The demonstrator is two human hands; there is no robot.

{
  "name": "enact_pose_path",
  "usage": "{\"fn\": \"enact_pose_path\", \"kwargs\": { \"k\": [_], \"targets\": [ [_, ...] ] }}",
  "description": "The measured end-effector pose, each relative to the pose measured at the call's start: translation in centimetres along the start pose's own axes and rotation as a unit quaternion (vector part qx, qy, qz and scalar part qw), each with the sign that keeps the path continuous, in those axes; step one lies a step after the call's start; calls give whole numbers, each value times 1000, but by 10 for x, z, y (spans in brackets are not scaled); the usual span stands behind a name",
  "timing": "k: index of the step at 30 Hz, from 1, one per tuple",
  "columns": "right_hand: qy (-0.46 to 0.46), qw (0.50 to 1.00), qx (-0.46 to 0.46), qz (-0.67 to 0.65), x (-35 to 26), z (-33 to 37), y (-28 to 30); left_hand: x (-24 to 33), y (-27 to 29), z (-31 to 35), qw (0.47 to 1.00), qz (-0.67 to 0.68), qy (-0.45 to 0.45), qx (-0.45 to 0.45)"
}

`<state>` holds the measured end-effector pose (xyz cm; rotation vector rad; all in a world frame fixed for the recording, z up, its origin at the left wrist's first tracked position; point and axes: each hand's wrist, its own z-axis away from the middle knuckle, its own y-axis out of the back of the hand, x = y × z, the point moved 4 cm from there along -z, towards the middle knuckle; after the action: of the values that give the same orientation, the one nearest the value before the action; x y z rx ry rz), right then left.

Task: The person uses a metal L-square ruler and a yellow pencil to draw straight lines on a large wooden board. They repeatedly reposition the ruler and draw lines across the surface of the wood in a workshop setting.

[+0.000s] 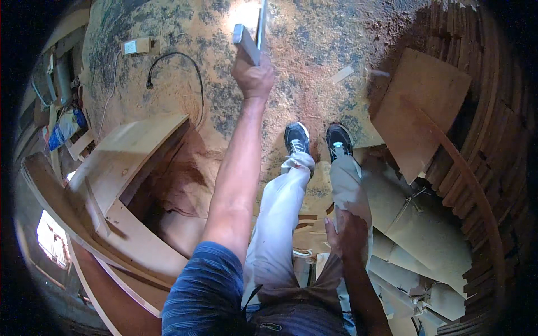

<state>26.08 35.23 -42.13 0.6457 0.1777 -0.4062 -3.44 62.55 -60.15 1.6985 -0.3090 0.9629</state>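
My left arm reaches far forward. My left hand [253, 78] is closed around a grey, metallic-looking tool [246, 43] made of a thick flat bar and a long thin strip beside it. Its far end runs out of the top of the view, next to a bright glare on the floor, and its exact kind does not show. My right hand [348, 234] hangs low in front of my right leg, partly in shadow. The thumb stands apart from the other fingers, and I see nothing held there.
Sawdust covers the floor [218, 33]. A black cable [199, 78] and a small box [138, 46] lie ahead on the left. Wooden panels and curved pieces [140, 145] crowd my left. A brown board [423, 106], stacked planks [482, 134] and flattened sheets [420, 218] fill the right.
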Motion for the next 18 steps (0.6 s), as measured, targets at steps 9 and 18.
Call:
{"fn": "enact_pose_path", "kwargs": {
  "k": [9,18],
  "targets": [
    [27,998,54,-17,8,-1,-6,-54,-22,11,989,-50,120,-72],
    [6,986,70,-151,9,12,-4,35,52,128,845,375,379,24]
  ]
}}
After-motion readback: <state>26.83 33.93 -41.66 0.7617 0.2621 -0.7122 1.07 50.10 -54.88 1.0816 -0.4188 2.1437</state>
